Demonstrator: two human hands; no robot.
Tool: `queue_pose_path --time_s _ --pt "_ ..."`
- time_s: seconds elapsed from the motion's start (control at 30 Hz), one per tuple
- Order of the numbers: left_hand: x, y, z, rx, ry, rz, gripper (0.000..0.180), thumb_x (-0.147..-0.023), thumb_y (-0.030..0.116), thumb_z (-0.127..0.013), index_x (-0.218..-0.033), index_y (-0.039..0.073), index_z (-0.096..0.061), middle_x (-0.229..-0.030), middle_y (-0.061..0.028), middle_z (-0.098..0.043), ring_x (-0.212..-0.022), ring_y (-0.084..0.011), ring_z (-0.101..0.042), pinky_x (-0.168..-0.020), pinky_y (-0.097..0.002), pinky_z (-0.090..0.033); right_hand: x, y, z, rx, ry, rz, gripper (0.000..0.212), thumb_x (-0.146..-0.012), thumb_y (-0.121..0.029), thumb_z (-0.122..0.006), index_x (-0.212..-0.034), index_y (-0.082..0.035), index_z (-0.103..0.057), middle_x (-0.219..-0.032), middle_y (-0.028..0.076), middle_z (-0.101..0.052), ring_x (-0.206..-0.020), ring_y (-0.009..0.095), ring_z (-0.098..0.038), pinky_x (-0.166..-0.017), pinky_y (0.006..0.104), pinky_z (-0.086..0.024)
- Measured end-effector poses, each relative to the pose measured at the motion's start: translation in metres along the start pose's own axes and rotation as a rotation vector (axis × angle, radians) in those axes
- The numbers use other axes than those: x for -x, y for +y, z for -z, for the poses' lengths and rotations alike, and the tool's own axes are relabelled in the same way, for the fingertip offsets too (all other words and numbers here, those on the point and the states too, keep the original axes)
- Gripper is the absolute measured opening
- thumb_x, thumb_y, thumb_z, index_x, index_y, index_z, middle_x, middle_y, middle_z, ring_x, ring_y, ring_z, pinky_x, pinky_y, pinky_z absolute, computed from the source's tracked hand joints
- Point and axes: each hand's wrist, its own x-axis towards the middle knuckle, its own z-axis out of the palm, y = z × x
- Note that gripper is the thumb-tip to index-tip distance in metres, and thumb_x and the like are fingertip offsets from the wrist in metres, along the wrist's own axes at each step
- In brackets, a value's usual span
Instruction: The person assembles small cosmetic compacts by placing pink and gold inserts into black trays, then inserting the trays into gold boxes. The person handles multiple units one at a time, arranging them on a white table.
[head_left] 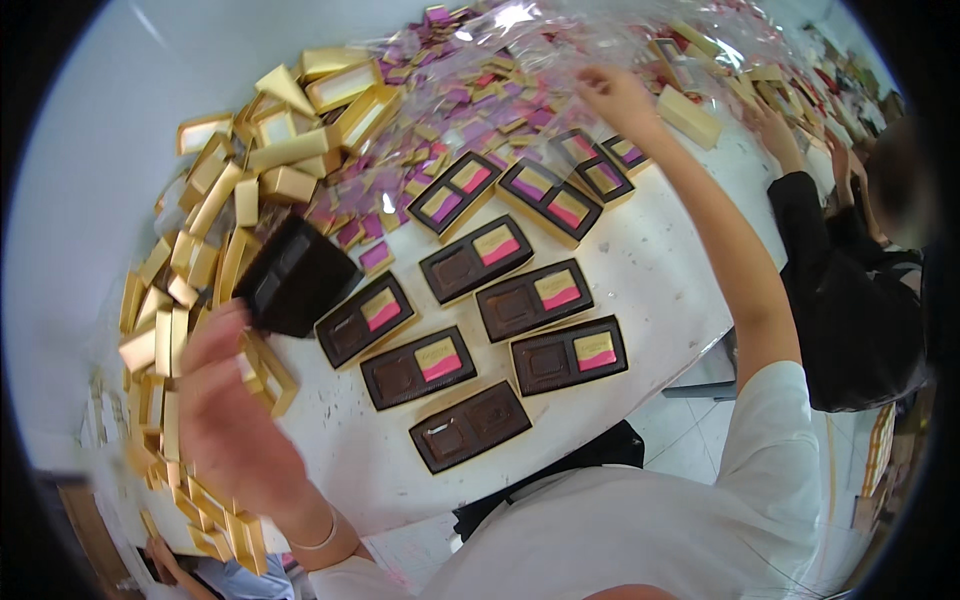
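My left hand [235, 410], smeared by motion, is beside a stack of dark brown plastic trays [297, 278]; whether it touches them I cannot tell. My right hand [618, 102] reaches across the table, fingers bent together over the clear plastic film and small wrapped squares; what it pinches, if anything, is hidden. Between my arms stand gold boxes with brown two-well trays. The nearest box [470, 427] has both wells bare. Several, such as one box [570, 356], carry one gold-and-pink square in the right well. A farther box [550, 200] holds a purple and a pink square.
Gold empty boxes [210, 200] pile along the left edge. A heap of purple, pink and gold squares [480, 110] lies at the back under clear film [540, 50]. A gold box [688, 118] lies right of my right hand. Another person's dark sleeve [800, 220] and hands are at the right.
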Motion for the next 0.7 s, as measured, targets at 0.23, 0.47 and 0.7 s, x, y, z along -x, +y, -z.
queue_pose_path --time_s 0.23,0.47,0.7 --pt "-0.038 0.025 -0.004 0.742 0.453 -0.191 0.023 -0.092 0.025 -0.048 -0.084 0.005 -0.055 -0.110 -0.0171 -0.051 -0.118 -0.0341 -0.038 -0.113 -0.0560 -0.010 -0.019 0.031 0.028 -0.468 -0.526 -0.563 0.083 -0.072 -0.034 -0.074 -0.140 -0.012 -0.032 -0.094 0.010 -0.061 -0.071 0.016 -0.057 -0.057 0.0271 -0.045" --pt "-0.051 0.012 0.002 0.800 0.394 -0.105 0.018 -0.091 0.016 -0.050 -0.080 0.003 -0.054 -0.103 -0.0149 -0.052 -0.111 -0.0308 -0.042 -0.113 -0.0532 -0.014 -0.100 -0.027 -0.130 -0.802 -0.456 -0.419 0.070 -0.082 -0.027 -0.068 -0.131 0.009 -0.034 -0.104 0.020 -0.059 -0.084 0.025 -0.065 -0.069 0.0329 -0.056" --pt "-0.048 0.007 0.012 0.402 0.459 -0.235 0.038 -0.092 0.045 -0.042 -0.094 0.015 -0.065 -0.108 -0.0072 -0.060 -0.108 -0.0298 -0.048 -0.105 -0.0542 -0.020 -0.092 -0.082 -0.067 -0.484 -0.419 -0.168 0.070 -0.084 -0.059 -0.052 -0.112 0.005 -0.054 -0.093 0.011 -0.060 -0.085 0.019 -0.061 -0.075 0.0316 -0.051"
